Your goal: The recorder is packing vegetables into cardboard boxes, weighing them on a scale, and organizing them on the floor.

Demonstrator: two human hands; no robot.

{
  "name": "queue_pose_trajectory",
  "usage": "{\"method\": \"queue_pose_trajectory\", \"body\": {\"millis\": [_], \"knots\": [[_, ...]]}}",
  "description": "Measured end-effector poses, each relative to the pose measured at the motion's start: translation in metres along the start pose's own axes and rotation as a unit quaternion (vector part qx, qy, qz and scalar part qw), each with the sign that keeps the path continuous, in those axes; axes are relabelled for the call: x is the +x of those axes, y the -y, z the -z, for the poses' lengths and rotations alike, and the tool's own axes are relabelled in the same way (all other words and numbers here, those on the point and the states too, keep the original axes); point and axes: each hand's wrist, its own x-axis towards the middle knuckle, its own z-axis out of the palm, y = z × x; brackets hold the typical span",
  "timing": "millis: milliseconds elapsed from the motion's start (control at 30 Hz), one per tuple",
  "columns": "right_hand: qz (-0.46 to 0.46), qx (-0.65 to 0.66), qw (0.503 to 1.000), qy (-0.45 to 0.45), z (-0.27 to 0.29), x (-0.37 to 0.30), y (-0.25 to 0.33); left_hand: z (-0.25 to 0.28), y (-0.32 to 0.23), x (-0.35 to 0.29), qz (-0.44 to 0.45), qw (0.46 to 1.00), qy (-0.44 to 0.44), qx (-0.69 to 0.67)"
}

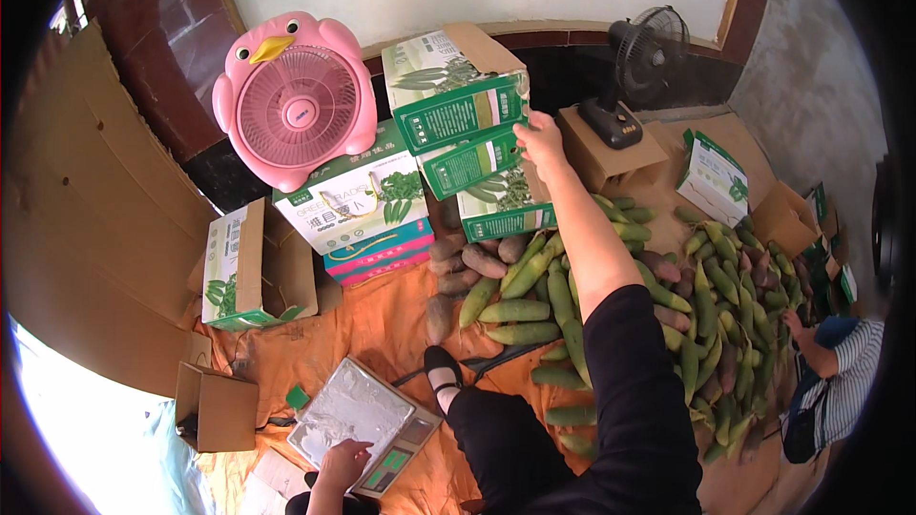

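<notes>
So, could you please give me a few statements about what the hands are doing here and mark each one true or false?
1. The right hand reaches up to the stacked green-and-white boxes. True.
2. The left hand rests on the black fan. False: it lies at the edge of the foil-covered scale, low in the picture; the black fan stands on a brown box, untouched.
3. The pink fan is shaped like a penguin. True.
4. The green radishes are piled inside an open box. False: they lie loose on the orange sheet.
</notes>
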Motion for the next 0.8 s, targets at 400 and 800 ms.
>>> {"method": "queue_pose_trajectory", "body": {"millis": [400,800], "knots": [[0.02,0.049,0.998,0.029,-0.013,0.077,0.022,0.0,0.008,0.003,0.035,0.999,-0.003,0.019],[0.008,0.13,0.984,0.12,0.053,-0.074,0.01,0.002,0.004,-0.021,0.014,0.998,-0.052,0.014]]}}
